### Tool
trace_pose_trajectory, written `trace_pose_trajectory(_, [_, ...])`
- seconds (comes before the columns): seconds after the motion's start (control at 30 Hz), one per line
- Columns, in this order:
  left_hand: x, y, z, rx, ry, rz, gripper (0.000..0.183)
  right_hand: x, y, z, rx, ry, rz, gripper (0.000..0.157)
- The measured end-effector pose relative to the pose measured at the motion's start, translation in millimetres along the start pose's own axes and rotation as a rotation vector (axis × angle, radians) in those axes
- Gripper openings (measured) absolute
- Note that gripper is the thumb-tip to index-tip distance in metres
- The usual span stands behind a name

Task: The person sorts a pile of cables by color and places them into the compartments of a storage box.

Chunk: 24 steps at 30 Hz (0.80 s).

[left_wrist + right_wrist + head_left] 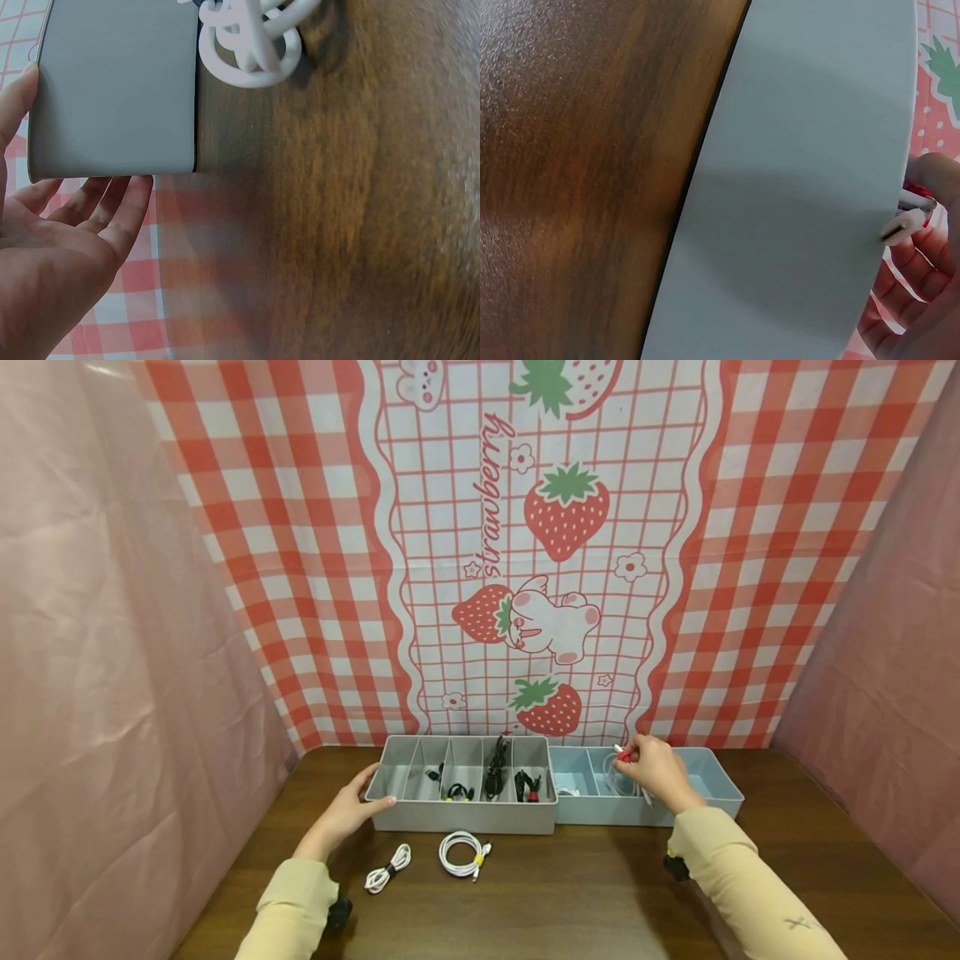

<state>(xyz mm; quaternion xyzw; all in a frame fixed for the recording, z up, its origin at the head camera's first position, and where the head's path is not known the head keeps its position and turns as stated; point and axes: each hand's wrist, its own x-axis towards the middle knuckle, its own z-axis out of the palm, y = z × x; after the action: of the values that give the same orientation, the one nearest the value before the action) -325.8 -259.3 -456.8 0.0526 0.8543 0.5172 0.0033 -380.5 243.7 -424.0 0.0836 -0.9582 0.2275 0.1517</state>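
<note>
My right hand (660, 768) pinches a coiled white cable (621, 783) by its red tie, over a middle compartment of the light blue organizer box (615, 812). A plug end of that cable (904, 226) sticks out by the front rim in the right wrist view. At the left end of the grey organizer box (465, 817), my left hand (348, 814) rests its thumb on the front rim. Its loosely spread fingers touch the end wall in the left wrist view. Dark cables, among them a black coiled cable (496, 772), lie inside the grey box.
In front of the grey box, a white cable with a black tie (388, 868) and a round white coil with a yellow tie (459, 866) lie on the wooden table (555, 893). Another white cable (567, 791) sits in the blue box. A strawberry-print cloth (525, 610) hangs behind.
</note>
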Motion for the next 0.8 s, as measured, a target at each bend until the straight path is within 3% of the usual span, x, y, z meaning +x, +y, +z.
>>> trace_pose_trajectory(0.43, [-23.7, 39.9, -1.9, -0.012, -0.02, 0.004, 0.076, -0.6, 5.8, 3.9, 0.033, 0.007, 0.024, 0.027])
trace_pose_trajectory(0.53, [-20.6, 35.6, -2.0, -0.008, -0.017, 0.009, 0.076, -1.2, 6.5, 2.5, 0.033, 0.015, 0.028, 0.028])
trace_pose_trajectory(0.8, [-0.6, 1.6, 0.5, 0.005, 0.004, -0.002, 0.075, -4.0, 7.2, -4.7, 0.03, 0.04, 0.01, 0.03])
